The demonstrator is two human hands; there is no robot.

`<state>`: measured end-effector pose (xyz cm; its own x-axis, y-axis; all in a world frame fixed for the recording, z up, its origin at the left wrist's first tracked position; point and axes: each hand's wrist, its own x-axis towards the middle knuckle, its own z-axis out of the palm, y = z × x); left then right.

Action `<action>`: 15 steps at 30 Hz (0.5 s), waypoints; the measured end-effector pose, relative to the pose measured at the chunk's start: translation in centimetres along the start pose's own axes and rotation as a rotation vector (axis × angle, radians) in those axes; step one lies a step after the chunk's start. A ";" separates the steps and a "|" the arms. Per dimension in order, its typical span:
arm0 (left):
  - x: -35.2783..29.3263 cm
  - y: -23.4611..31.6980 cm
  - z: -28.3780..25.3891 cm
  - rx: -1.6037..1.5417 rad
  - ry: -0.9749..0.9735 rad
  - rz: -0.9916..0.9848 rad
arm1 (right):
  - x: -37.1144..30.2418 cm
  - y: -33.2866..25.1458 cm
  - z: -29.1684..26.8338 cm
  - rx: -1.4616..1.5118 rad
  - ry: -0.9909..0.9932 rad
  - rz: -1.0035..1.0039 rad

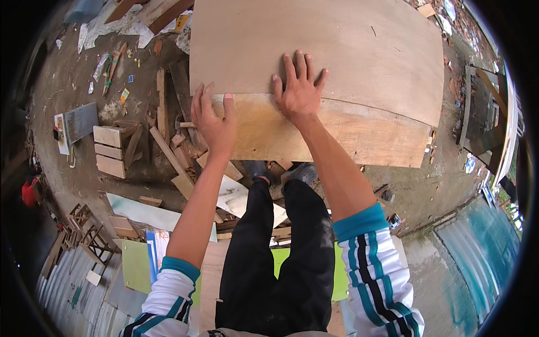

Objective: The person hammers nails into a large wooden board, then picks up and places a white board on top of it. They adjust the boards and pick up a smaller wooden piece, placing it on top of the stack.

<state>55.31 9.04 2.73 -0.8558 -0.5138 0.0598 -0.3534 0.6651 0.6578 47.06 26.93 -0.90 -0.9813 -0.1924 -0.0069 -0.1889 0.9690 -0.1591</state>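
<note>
A broad sheet of brown plywood [348, 50] lies in front of me. Along its near side runs a lighter wooden board [359, 132], and a thin seam separates the two. My right hand [300, 92] rests flat across that seam with its fingers spread on the plywood. At the left end of the boards is my left hand [215, 126], fingers raised and apart, its thumb by the seam. Whether its fingers touch the board's edge I cannot tell. Neither hand holds anything.
Wood offcuts [168, 149] and a white panel [140, 210] litter the ground to the left. A small slatted wooden piece [109, 149] stands farther left. Corrugated metal sheets [485, 241] lie at the lower right. A dark frame [483, 112] leans at the right.
</note>
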 end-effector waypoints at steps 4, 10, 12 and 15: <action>3.6 2.7 6.0 0.116 -0.089 0.235 | 0.2 0.0 -0.1 0.075 0.032 -0.020; 3.9 4.2 9.8 0.342 -0.093 0.212 | 0.2 0.7 -0.1 0.199 0.038 0.009; 3.9 4.3 9.8 0.401 -0.099 0.212 | 0.2 0.5 -0.5 0.241 0.031 0.025; 4.1 4.1 10.0 0.460 -0.090 0.246 | 0.3 0.8 -1.6 0.355 -0.001 0.019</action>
<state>46.51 15.09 -1.85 -0.9561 -0.2777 0.0934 -0.2501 0.9396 0.2337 46.57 27.88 0.56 -0.9844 -0.1753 -0.0144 -0.1457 0.8584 -0.4919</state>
